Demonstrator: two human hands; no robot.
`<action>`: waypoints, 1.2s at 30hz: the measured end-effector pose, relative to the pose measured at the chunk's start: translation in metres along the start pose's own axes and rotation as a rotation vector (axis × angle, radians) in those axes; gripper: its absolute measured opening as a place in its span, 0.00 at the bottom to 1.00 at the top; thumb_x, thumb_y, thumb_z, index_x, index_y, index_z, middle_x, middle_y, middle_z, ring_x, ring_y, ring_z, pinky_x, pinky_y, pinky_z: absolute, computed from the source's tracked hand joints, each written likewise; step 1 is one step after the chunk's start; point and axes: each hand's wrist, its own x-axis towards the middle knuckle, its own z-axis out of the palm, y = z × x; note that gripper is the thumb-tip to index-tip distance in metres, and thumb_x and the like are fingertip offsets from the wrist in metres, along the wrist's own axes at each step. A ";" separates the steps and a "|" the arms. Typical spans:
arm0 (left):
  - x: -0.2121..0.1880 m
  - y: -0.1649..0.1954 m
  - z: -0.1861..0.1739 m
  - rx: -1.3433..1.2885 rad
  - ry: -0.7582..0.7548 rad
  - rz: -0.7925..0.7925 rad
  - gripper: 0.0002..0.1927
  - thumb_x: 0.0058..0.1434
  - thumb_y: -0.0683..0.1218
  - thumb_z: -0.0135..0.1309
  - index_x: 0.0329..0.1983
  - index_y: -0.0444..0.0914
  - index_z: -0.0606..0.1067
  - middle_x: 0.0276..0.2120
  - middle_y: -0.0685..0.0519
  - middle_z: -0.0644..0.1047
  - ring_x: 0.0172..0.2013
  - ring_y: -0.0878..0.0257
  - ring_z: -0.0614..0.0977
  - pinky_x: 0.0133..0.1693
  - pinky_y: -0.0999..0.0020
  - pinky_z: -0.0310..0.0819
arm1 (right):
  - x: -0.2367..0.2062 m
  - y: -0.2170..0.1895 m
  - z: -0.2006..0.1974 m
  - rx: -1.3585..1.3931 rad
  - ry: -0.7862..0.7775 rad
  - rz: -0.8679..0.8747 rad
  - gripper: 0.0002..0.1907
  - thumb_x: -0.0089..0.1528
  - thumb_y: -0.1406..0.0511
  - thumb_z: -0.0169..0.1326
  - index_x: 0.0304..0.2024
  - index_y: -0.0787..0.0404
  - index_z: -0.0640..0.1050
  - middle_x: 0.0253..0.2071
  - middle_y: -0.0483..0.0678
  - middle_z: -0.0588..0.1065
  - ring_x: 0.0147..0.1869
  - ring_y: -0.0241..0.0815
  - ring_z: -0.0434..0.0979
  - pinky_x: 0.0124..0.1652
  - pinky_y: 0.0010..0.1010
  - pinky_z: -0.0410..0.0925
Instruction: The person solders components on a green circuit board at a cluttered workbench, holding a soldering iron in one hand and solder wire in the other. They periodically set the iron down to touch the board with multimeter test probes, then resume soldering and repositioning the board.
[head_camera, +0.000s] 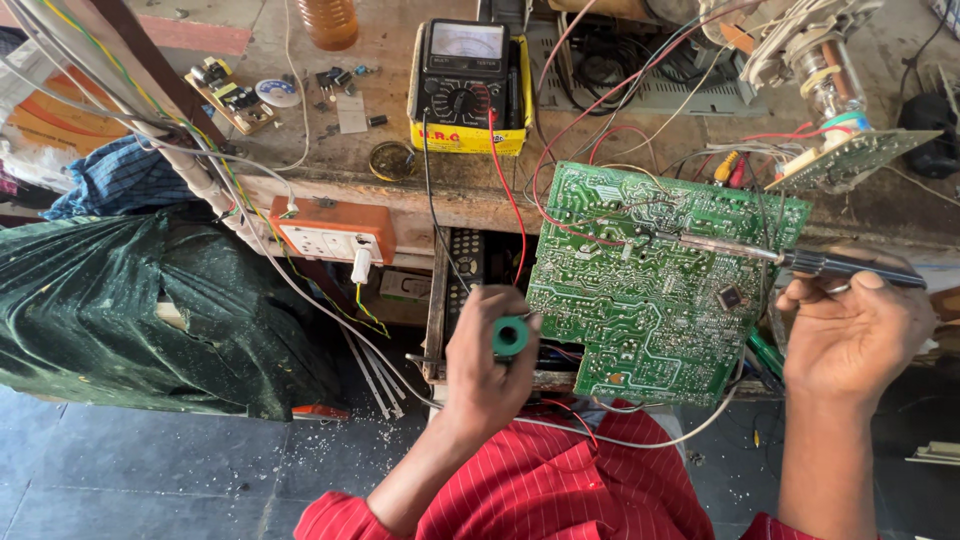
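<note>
Soldering was under way: right hand (850, 335) gripped a dark-handled soldering iron (790, 258) on the green printed circuit board (650, 280); left hand (490, 365) pinched a green solder spool (510, 336) at the desk's (330, 150) front edge.

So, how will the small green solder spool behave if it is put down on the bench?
The small green round solder spool, pinched in the left hand, probably rolls, being round. It looks small, likely light. Its thin wire probably bends easily.
</note>
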 end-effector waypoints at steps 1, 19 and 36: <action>0.006 0.002 0.005 -0.011 0.002 0.001 0.15 0.64 0.34 0.59 0.50 0.33 0.68 0.43 0.43 0.75 0.41 0.50 0.81 0.43 0.61 0.76 | 0.000 0.001 0.000 -0.023 -0.008 0.003 0.09 0.72 0.68 0.48 0.44 0.72 0.72 0.38 0.60 0.74 0.34 0.52 0.75 0.34 0.37 0.68; 0.060 0.012 0.060 0.042 -0.085 0.029 0.16 0.55 0.34 0.59 0.45 0.36 0.69 0.40 0.49 0.75 0.42 0.48 0.79 0.45 0.56 0.73 | 0.004 0.005 -0.004 -0.051 0.028 0.074 0.10 0.74 0.69 0.44 0.45 0.73 0.72 0.40 0.61 0.76 0.35 0.49 0.74 0.36 0.35 0.67; 0.059 0.010 0.058 0.083 -0.114 0.063 0.18 0.54 0.34 0.58 0.46 0.37 0.69 0.41 0.49 0.75 0.44 0.48 0.78 0.46 0.57 0.73 | 0.005 0.007 0.004 -0.104 0.016 0.077 0.11 0.75 0.69 0.46 0.43 0.74 0.73 0.38 0.60 0.77 0.34 0.48 0.75 0.35 0.35 0.69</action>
